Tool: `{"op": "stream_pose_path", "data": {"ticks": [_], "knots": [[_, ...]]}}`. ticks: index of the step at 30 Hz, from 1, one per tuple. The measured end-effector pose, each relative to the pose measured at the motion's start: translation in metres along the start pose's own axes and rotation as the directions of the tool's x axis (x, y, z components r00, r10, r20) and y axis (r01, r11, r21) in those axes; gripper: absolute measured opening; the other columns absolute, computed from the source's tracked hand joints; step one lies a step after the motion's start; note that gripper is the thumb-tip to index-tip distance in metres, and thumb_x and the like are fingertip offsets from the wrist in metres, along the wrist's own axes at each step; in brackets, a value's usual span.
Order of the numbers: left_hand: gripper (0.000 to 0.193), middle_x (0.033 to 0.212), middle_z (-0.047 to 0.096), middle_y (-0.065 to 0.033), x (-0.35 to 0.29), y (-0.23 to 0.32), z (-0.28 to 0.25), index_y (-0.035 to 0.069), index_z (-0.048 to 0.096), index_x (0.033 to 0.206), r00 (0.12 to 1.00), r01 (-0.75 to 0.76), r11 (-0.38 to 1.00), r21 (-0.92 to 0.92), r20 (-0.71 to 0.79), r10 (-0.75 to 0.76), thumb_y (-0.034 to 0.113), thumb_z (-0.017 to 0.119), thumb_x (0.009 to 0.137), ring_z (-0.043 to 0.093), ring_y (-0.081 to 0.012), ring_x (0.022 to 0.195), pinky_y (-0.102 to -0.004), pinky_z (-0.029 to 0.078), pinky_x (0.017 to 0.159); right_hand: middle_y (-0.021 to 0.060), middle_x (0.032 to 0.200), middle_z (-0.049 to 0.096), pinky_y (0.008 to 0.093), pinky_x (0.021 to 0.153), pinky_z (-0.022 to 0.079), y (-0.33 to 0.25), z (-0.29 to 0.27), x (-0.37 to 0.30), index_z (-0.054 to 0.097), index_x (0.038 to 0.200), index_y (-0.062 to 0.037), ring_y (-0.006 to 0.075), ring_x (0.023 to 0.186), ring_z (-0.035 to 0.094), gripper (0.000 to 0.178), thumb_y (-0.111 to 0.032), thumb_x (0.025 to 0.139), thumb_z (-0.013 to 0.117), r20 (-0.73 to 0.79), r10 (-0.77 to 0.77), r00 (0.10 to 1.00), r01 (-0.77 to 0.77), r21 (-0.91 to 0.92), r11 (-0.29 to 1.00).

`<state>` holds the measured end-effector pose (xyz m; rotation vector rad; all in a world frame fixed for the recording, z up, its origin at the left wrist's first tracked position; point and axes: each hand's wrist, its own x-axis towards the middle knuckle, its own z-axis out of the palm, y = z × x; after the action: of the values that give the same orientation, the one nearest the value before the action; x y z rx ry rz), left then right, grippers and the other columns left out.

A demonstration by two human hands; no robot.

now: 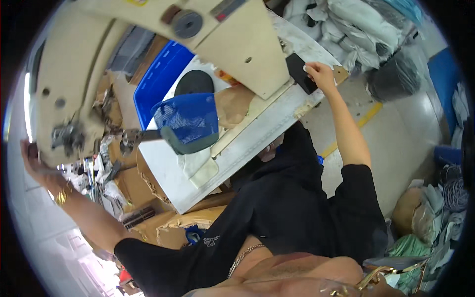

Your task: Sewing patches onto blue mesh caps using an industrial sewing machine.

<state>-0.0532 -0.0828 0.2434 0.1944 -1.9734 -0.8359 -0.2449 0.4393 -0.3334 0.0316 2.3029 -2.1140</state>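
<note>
While the blue mesh piece [190, 119] with its grey-green band [198, 145] shows above the white table [171, 192], beside the metal arm [150, 134] of the beige sewing machine [240, 57], neither of our hands is on it; we therefore judge the step in hand to be a setting-up or a pause around stitching rather than stitching itself; our left hand [37, 168] is raised at the far left end of the machine's head, its fingers about a dark round part [32, 149], though we cannot tell whether they grasp it or only rest there; our right hand [322, 76] has its fingers curled together at the edge of a flat black slab [296, 68] on the table's right end, and we cannot tell whether they pinch the slab or some small pale bit; as we see it, the next move calls for a free hand to steady the mesh by its band, clear of the loose white piece [199, 171] lying just below.
</note>
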Motion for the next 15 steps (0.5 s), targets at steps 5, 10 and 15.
{"op": "stream_pose_path", "data": {"ticks": [5,10,15], "knots": [[0.03,0.101,0.062,-0.0109,0.019,-0.014,-0.031,0.004,0.058,0.112,0.993,0.025,0.989,-0.149,0.118,-0.007,0.029,0.05,0.096,0.06,-0.0209,0.096,-0.0362,0.047,0.09,0.0067,0.074,0.069,0.0292,0.064,0.049,0.017,-0.002,0.044,0.072,0.093,-0.0056,0.0145,0.064,0.065,0.022,-0.025,0.083,0.067,-0.021,-0.017,1.0,0.013,-0.169,0.986],[0.035,0.118,0.059,-0.0103,0.045,-0.02,-0.076,0.005,0.053,0.12,0.955,0.123,0.978,-0.167,0.287,-0.071,0.03,0.04,0.101,0.056,-0.0237,0.108,-0.0404,0.042,0.098,0.0105,0.08,0.07,0.0344,0.069,0.051,0.026,0.026,0.104,0.073,0.093,-0.0094,0.0237,0.073,0.067,0.023,-0.028,0.082,0.066,-0.042,-0.139,0.989,0.118,-0.334,0.935],[0.044,0.133,0.049,-0.0133,-0.025,0.032,0.013,0.001,0.045,0.132,0.985,0.139,0.988,0.065,-0.113,-0.131,0.03,0.042,0.099,0.05,-0.0273,0.119,-0.042,0.038,0.104,0.0136,0.083,0.069,0.0396,0.074,0.051,0.034,0.052,0.141,0.074,0.093,-0.0122,0.0325,0.08,0.065,0.02,-0.026,0.081,0.065,0.046,-0.343,0.938,0.291,-0.642,0.71]]}}
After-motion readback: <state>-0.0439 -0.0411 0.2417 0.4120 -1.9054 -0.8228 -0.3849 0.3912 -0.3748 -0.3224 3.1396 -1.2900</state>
